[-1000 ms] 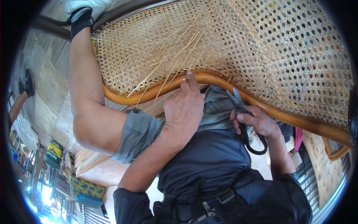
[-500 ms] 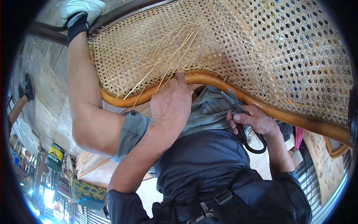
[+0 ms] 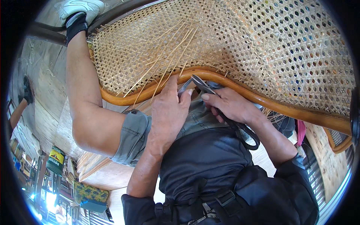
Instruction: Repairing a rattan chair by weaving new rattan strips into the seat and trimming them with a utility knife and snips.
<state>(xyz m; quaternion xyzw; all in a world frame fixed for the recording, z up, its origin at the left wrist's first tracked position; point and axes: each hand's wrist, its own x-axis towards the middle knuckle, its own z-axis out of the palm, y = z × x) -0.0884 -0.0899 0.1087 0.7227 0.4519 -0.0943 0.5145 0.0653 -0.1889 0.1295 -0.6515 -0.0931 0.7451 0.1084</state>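
A curved wooden rail point(image 3: 138, 98) edges a woven cane panel point(image 3: 131, 48) in front of me. Several loose cane strands point(image 3: 159, 63) lie across the weave, and some ends hang over the rail. My left hand point(image 3: 167, 112) is at the rail, index finger stretched to the wood, thumb apart from it; its other fingers are mostly hidden. My right hand point(image 3: 232, 106) is closed around dark-handled pruning shears point(image 3: 204, 86). Their blade tip is by the rail, just right of my left index finger. A short strand end sticks up close to that tip.
My bare leg point(image 3: 88, 101) stretches along the panel's left side, its shoe point(image 3: 80, 9) near a dark bar point(image 3: 48, 33). A green can point(image 3: 55, 161) and a patterned cushion point(image 3: 90, 193) are at lower left. A plywood sheet point(image 3: 330, 168) leans at right. Another person's leg point(image 3: 17, 112) shows far left.
My right hand has brought the shears left and up to the rail, beside my left hand. My left hand has shifted slightly, and its thumb now shows apart from the index finger.
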